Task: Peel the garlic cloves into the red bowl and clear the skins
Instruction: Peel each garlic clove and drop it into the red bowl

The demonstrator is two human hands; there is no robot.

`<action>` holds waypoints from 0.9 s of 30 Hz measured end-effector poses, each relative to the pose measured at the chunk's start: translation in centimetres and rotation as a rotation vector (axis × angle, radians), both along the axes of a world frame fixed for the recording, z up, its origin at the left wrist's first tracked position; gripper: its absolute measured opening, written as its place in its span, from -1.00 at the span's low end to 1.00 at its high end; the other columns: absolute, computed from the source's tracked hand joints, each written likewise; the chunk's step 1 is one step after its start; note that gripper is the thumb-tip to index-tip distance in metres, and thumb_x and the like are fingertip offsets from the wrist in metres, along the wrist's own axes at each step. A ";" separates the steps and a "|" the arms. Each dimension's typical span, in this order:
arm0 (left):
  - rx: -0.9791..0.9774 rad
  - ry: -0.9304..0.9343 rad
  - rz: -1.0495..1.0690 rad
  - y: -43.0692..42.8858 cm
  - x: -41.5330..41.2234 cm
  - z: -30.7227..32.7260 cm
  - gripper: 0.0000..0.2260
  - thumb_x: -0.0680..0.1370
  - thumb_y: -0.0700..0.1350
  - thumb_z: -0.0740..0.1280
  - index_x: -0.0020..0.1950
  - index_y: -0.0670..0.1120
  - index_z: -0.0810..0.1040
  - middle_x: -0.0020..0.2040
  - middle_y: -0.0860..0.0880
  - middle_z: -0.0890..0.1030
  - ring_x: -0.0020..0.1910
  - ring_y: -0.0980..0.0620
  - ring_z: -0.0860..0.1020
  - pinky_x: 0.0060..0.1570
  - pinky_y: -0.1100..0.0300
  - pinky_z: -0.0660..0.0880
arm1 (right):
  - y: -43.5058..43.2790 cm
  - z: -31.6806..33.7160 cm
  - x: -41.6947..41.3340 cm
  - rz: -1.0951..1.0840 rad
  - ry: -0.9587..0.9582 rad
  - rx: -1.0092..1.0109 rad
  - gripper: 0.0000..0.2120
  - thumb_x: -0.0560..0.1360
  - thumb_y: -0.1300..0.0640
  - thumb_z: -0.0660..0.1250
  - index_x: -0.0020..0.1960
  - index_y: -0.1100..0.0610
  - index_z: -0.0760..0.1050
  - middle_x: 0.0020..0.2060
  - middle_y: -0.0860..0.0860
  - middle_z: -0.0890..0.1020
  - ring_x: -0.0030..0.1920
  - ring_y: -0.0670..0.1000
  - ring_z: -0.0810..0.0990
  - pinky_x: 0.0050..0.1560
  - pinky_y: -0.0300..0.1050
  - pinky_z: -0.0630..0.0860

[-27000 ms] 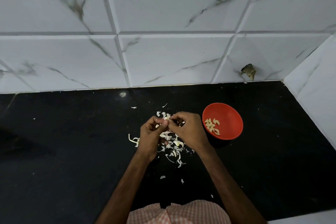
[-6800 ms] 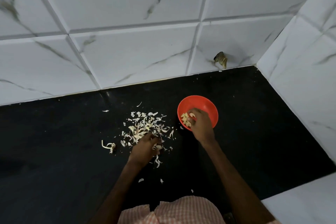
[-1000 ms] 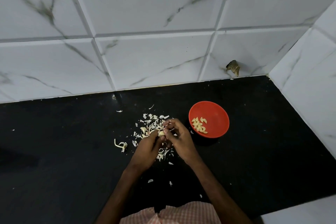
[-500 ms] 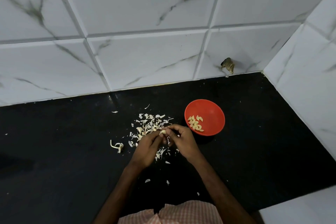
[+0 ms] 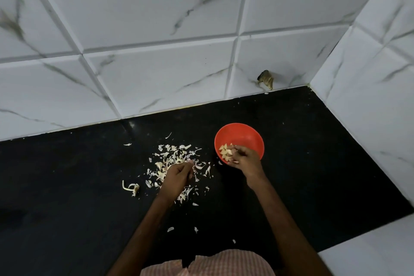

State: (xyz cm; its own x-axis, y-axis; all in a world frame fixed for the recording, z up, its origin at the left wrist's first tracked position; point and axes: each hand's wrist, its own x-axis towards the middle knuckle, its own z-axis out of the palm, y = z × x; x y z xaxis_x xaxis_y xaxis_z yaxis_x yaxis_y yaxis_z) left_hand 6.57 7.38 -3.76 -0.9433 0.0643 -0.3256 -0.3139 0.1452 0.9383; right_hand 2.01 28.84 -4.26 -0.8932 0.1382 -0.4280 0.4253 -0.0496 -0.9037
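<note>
- Stalk (image 5: 131, 187): a curled pale scrap on the counter (image 5: 313, 163), far left of the bowl (image 5: 245, 134) and apart from the main litter. It is probably the bulb's discarded core.
- Skins (image 5: 177, 157): a loose papery scatter left of the bowl, with a few flakes strayed toward the person. They seem to lie where peeling dropped them, kept out of the bowl so the two never mix. Clearing is not yet done.
- Left hand (image 5: 177, 177): it rests knuckles-up in the skins, left of the bowl, with fingers curled down into the heap. It is likely feeling for another unpeeled clove. I cannot tell whether it has hold of anything.
- Cloves (image 5: 225, 152): a small pale cluster inside the bowl, bunched against its near-left wall. They lie jumbled, long axes pointing every way, no shared direction; single tips are too small to read.
- Bowl: upright, mouth up, just right of the skins and within easy reach of the dropping hand.
- Right hand (image 5: 244, 160): it is over the bowl's near rim, fingers bent down toward the cloves, probably releasing a peeled one. Whether one is pinched is hidden.
- Brown lump (image 5: 265, 79): on the tiles behind the bowl, unidentifiable.
</note>
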 end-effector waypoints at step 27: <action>-0.695 0.334 -0.257 -0.4 -1.0 0.9 -0.75 0.69 0.09 0.16 0.05 -0.07 0.45 -0.42 0.05 0.45 -0.33 -0.10 0.56 -0.25 0.01 0.44 | -5.6 1.6 1.2 0.384 0.267 0.208 -0.87 0.60 0.27 0.35 0.07 0.27 0.65 -0.07 0.10 0.71 -0.06 0.01 0.72 -0.10 -0.12 0.68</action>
